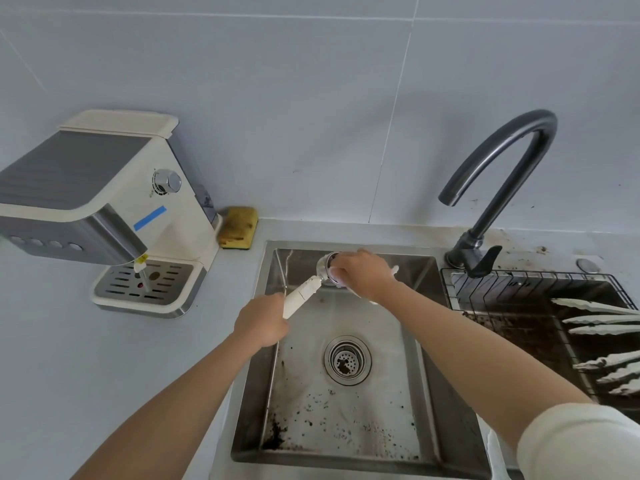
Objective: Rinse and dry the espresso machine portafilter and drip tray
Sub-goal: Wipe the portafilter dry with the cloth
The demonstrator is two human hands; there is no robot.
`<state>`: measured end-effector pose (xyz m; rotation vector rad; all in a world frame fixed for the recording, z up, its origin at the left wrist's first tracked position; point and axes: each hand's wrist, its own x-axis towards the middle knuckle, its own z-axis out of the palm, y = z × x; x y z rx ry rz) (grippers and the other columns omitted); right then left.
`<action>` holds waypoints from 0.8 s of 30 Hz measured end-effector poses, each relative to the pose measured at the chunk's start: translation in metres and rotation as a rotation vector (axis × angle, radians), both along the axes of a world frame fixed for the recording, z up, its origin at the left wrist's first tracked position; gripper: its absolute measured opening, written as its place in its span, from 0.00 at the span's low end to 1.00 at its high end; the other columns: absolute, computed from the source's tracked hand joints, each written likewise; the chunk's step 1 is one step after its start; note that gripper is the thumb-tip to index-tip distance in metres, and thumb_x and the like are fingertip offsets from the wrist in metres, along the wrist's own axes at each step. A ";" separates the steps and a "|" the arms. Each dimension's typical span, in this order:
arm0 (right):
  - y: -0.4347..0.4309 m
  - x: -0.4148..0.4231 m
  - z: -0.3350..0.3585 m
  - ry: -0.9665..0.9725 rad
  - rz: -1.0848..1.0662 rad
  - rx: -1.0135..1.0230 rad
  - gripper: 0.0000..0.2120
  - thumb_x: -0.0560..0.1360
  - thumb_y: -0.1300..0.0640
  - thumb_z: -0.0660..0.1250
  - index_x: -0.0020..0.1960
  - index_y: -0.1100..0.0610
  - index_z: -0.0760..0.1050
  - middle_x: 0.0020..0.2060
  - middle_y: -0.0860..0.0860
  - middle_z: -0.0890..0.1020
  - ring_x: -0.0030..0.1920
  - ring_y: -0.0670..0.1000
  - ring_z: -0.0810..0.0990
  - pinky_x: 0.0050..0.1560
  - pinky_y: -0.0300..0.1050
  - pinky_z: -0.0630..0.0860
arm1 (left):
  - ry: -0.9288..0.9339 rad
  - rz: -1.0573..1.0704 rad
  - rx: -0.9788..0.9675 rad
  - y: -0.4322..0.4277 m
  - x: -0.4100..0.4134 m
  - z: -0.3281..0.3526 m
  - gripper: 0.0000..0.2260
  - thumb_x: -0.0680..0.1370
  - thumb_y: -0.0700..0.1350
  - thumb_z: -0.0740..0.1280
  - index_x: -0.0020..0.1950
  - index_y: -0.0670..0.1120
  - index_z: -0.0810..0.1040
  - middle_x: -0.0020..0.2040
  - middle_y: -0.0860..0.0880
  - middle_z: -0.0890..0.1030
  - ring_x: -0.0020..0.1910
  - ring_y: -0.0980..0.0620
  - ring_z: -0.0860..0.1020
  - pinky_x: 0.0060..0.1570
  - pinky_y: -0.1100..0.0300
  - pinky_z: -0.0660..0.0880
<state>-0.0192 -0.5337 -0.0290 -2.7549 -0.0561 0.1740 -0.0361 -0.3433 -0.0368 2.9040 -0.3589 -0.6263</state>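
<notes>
Metal portafilter with cream plastic handle (304, 294), held tilted above the back part of the steel sink (254, 393). Left hand (263, 322) curled firmly round the handle end. Right hand (363, 271) curled over the round metal head, gripping a white cloth (394, 270) against it. Slotted metal drip tray (143, 282) seated at the base of the cream and grey espresso machine (104, 209), on the pale counter (69, 358) left of the sink. Yellow sponge (238, 227) just beside the machine. Dark curved faucet (502, 181) at the right.
</notes>
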 end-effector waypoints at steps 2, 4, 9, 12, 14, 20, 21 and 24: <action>0.006 -0.001 0.004 0.133 -0.164 0.140 0.12 0.75 0.59 0.54 0.33 0.53 0.69 0.33 0.50 0.74 0.36 0.53 0.69 0.34 0.42 0.64 | -0.002 0.030 -0.017 -0.002 -0.002 -0.004 0.17 0.75 0.42 0.66 0.63 0.43 0.70 0.57 0.44 0.77 0.55 0.46 0.78 0.48 0.59 0.75; 0.009 0.005 0.001 0.213 -0.330 0.268 0.13 0.75 0.58 0.56 0.32 0.55 0.69 0.31 0.51 0.72 0.34 0.52 0.69 0.33 0.40 0.65 | 0.000 0.052 -0.022 -0.003 -0.005 -0.007 0.16 0.75 0.42 0.66 0.62 0.43 0.71 0.57 0.44 0.77 0.55 0.47 0.78 0.48 0.59 0.75; 0.008 0.013 0.001 0.340 -0.400 0.380 0.11 0.77 0.57 0.60 0.39 0.61 0.74 0.30 0.49 0.67 0.38 0.52 0.70 0.32 0.39 0.64 | 0.006 0.108 -0.042 -0.001 -0.010 -0.012 0.15 0.75 0.41 0.67 0.61 0.43 0.71 0.56 0.44 0.78 0.54 0.46 0.78 0.47 0.59 0.75; 0.005 0.015 0.000 0.361 -0.497 0.603 0.15 0.78 0.55 0.59 0.34 0.60 0.69 0.30 0.53 0.71 0.39 0.54 0.72 0.41 0.45 0.70 | 0.037 0.119 -0.062 -0.002 -0.009 -0.013 0.14 0.75 0.40 0.65 0.61 0.41 0.71 0.56 0.43 0.78 0.53 0.46 0.78 0.46 0.58 0.74; 0.003 0.014 -0.003 0.356 -0.569 0.776 0.13 0.77 0.55 0.61 0.36 0.61 0.72 0.31 0.55 0.76 0.37 0.56 0.75 0.48 0.51 0.76 | 0.055 0.135 -0.081 -0.003 -0.008 -0.013 0.14 0.75 0.40 0.65 0.60 0.41 0.71 0.55 0.43 0.78 0.51 0.46 0.78 0.45 0.58 0.74; -0.011 -0.001 0.003 0.393 -0.641 1.299 0.12 0.77 0.58 0.62 0.38 0.63 0.73 0.27 0.58 0.77 0.28 0.54 0.76 0.34 0.44 0.76 | 0.147 0.232 -0.213 -0.007 -0.008 -0.016 0.12 0.75 0.37 0.63 0.58 0.38 0.71 0.52 0.40 0.78 0.39 0.46 0.74 0.34 0.60 0.70; -0.013 -0.003 0.003 0.392 -0.643 1.340 0.12 0.77 0.57 0.62 0.39 0.63 0.74 0.30 0.59 0.77 0.30 0.55 0.76 0.35 0.44 0.76 | 0.166 0.264 -0.253 -0.007 -0.008 -0.017 0.12 0.74 0.37 0.63 0.57 0.37 0.72 0.50 0.40 0.77 0.37 0.46 0.74 0.30 0.61 0.69; -0.019 -0.007 0.002 0.406 -0.690 1.433 0.12 0.77 0.55 0.61 0.43 0.64 0.74 0.35 0.61 0.77 0.31 0.55 0.76 0.35 0.44 0.78 | 0.183 0.343 -0.348 -0.008 -0.006 -0.016 0.13 0.74 0.37 0.63 0.57 0.36 0.72 0.45 0.42 0.75 0.30 0.49 0.74 0.26 0.63 0.68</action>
